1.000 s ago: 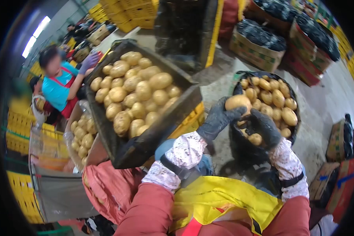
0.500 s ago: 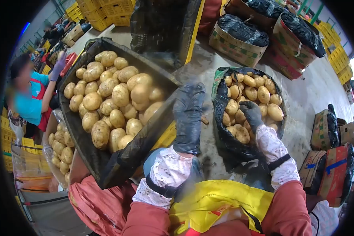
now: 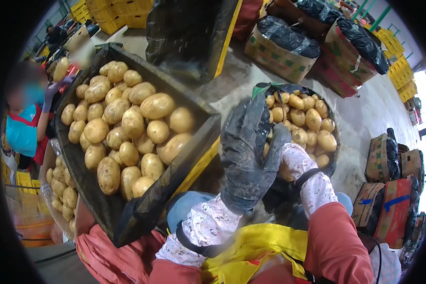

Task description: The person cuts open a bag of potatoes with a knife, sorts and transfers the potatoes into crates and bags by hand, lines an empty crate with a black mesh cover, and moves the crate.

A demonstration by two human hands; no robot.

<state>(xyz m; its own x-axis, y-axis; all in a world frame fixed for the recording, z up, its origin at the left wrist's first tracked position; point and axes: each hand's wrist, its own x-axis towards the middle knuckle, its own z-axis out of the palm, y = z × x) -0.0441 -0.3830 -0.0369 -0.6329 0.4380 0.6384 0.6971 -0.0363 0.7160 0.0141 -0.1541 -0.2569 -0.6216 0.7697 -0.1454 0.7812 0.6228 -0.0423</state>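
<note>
My left hand (image 3: 248,158), in a dark glove, is between the box and the bag. Its fingers stretch upward, thumb apart, and nothing shows in it. Behind its thumb is my right hand (image 3: 282,136), at the near left part of the bag; its fingers are mostly hidden, so what it holds cannot be made out. Small potatoes (image 3: 312,119) fill the round black-lined bag (image 3: 335,165). Larger potatoes (image 3: 132,122) lie in the black-lined box (image 3: 173,182) on the left, which sits on a yellow crate (image 3: 204,161).
A co-worker (image 3: 21,135) at the far left has a gloved hand raised beside a potato (image 3: 61,69). Another potato container (image 3: 83,213) stands below them. Cartons (image 3: 281,52) with black plastic stand behind the bag, more cartons (image 3: 395,203) at the right.
My left hand has moved from the box's right edge to beside the bag. My right hand has drawn left, out from over the potatoes. The camera view has shifted slightly.
</note>
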